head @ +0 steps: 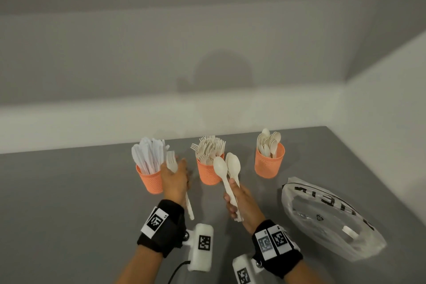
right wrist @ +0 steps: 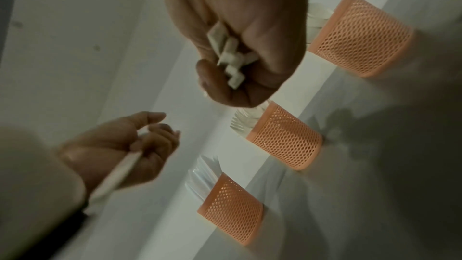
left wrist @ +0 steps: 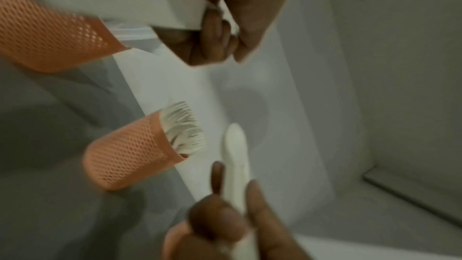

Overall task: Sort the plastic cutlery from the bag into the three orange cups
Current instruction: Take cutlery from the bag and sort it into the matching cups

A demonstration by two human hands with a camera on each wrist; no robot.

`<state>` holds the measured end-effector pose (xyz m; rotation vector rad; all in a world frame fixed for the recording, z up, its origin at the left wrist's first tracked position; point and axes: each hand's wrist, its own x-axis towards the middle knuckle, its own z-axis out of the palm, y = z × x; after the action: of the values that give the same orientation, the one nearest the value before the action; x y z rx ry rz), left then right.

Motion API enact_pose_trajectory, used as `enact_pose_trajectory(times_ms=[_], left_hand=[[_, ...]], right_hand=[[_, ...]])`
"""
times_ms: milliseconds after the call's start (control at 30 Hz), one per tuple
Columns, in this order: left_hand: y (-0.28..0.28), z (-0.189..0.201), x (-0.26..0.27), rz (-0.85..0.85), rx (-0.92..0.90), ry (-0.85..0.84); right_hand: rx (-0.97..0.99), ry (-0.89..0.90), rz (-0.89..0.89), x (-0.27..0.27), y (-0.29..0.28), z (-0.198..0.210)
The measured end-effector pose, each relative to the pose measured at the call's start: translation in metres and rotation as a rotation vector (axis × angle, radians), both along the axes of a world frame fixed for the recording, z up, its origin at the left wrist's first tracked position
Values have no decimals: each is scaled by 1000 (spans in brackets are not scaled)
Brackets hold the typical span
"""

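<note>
Three orange mesh cups stand in a row: the left one (head: 151, 180) holds white knives, the middle one (head: 208, 174) forks, the right one (head: 268, 163) spoons. My left hand (head: 177, 168) grips one cream fork (head: 171, 163), tines up, between the knife cup and the fork cup; its handle sticks out below the palm. My right hand (head: 231, 191) grips two cream spoons (head: 227, 168) by the handles, bowls up, in front of the fork cup. In the right wrist view the handle ends (right wrist: 230, 54) poke out of that fist. The plastic bag (head: 327, 217) lies flat at the right.
The cups stand near the back edge of the grey table (head: 69, 203), close to the white wall (head: 92, 110). A side wall (head: 391, 99) bounds the table on the right. One small white piece (head: 350, 232) shows through the bag.
</note>
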<state>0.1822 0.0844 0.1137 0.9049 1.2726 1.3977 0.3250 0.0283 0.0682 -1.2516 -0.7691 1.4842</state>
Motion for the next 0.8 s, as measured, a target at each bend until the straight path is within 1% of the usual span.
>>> enact_pose_trajectory(times_ms=[67,100,167,200,267,367,467,567,633,700,767,800], left_hand=[[-4,-6,1,-180,-84,103],[-6,-10,3,-258,-123,127],[-10,-15,9,-350,-155,135],[-12,-15,12,-371,-139,129],[-14,-15,18,-359,-85,134],[-13,-14,24,-304,24,225],[-12,-15,30,-288,122,274],[-13,-15,39,-258,140,251],[-14,-16,43,-233,122,242],[-13,-15,44,-289,90,210],[-14,-14,43,-427,76,196],[-14,-14,43,-475,65,218]], right_hand=[[9,35,54,0,-1,2],[22,30,84,0,-2,3],[49,-10,136,-1,-5,5],[54,-29,150,-1,-6,6],[44,-42,143,0,-8,6],[18,-55,110,4,-10,6],[3,-122,133,6,-10,3],[15,-158,185,5,-12,1],[29,-159,234,4,-14,4],[33,-164,281,7,-17,8],[36,-183,328,13,-18,10],[37,-193,353,16,-17,9]])
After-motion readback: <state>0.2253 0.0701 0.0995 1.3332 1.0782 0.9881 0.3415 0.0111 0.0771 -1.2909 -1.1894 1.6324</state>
